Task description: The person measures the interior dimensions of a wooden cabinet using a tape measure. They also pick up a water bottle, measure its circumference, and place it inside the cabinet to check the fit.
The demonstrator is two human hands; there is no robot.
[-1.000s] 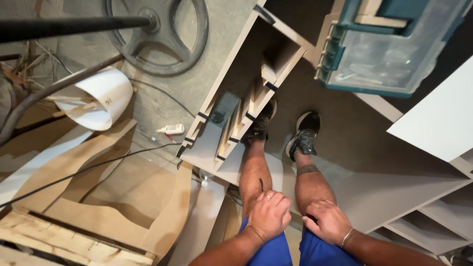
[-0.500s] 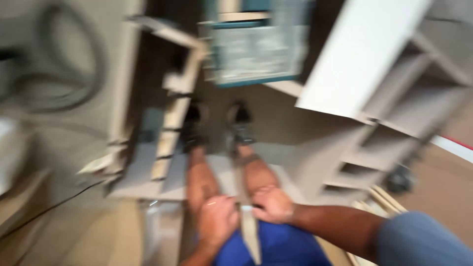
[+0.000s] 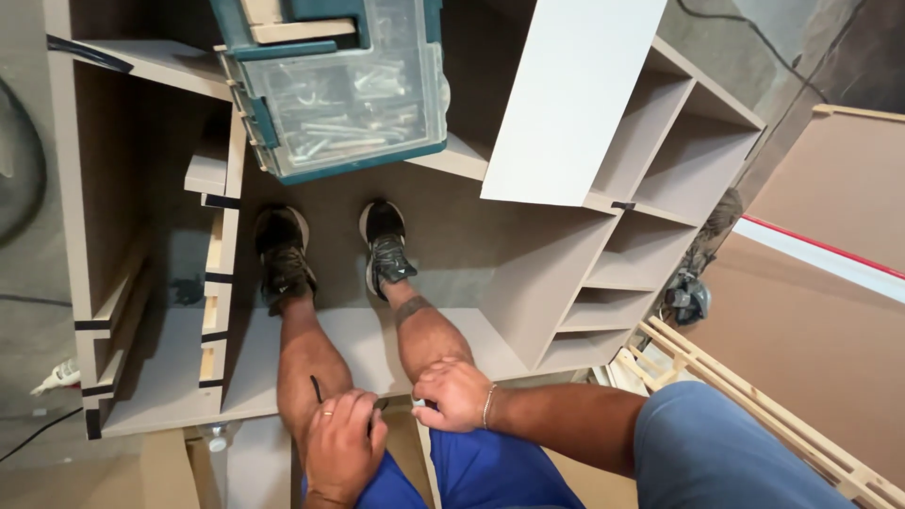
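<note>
A large grey-brown cabinet carcass [image 3: 452, 245] lies on its back and fills the middle of the frame, its inner panel serving as the surface underfoot. Two dark sneakers [image 3: 283, 254] stand on that panel at centre left. A teal organiser case with a clear lid [image 3: 344, 94] rests on the carcass's upper edge at top centre. A white board [image 3: 570, 94] leans across the shelf dividers at upper right. Narrow slotted compartments run down the left side, open cubbies down the right.
</note>
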